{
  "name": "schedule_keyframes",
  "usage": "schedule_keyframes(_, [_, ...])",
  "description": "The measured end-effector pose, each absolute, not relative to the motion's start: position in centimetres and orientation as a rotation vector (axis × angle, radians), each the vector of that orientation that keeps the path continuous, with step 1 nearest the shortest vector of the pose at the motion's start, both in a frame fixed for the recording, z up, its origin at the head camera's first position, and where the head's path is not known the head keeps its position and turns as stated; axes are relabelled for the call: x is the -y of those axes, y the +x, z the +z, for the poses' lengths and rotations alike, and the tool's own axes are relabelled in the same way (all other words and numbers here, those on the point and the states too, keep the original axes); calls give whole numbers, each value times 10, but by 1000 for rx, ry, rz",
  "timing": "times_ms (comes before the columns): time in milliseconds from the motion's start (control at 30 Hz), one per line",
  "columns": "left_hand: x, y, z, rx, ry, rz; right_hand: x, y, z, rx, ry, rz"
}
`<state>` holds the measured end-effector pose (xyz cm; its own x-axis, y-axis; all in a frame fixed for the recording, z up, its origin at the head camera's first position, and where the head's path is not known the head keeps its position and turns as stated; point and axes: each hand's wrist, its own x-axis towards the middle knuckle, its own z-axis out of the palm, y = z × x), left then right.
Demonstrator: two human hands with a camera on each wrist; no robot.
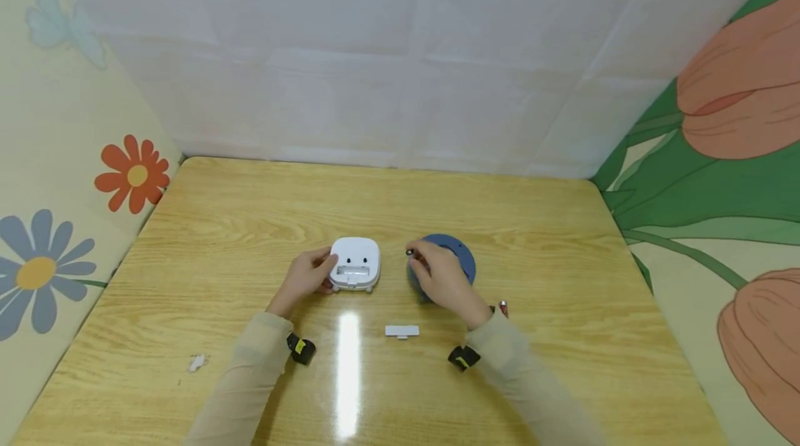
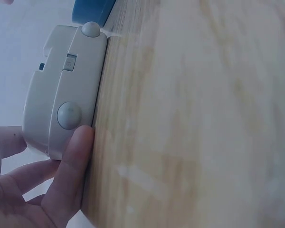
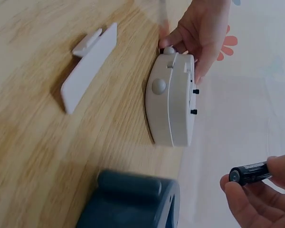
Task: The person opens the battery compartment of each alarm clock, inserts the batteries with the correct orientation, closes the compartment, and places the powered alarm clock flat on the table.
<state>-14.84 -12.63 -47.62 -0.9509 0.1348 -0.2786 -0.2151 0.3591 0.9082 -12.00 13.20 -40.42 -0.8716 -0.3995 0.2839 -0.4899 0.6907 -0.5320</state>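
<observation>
A white alarm clock [image 1: 355, 251] lies back side up, its battery slot uncovered and two black knobs showing. My left hand [image 1: 304, 274] grips its left edge; in the left wrist view, fingers [image 2: 75, 149] touch its side near a round foot. To the right, my right hand [image 1: 445, 278] pinches a small black battery [image 3: 249, 174] between thumb and fingertips, above a dark blue round object [image 1: 464, 255] that the hand partly covers. On the table nearer the body lies a white battery cover [image 1: 402, 331] with a small tab.
A red-and-silver battery-like piece [image 1: 503, 306] lies beside the right wrist, partly hidden by the sleeve. Far left on the wooden table [image 1: 250, 203] is a small white scrap [image 1: 197, 362]. A white wall covering [image 1: 350, 71] rises behind the table, with flower-printed panels at both sides.
</observation>
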Motion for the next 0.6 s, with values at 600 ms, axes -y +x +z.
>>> schedule_keyframes(600, [127,-149,-477,-2313,-78,1621,-110,-121,-408,2822,698,1004])
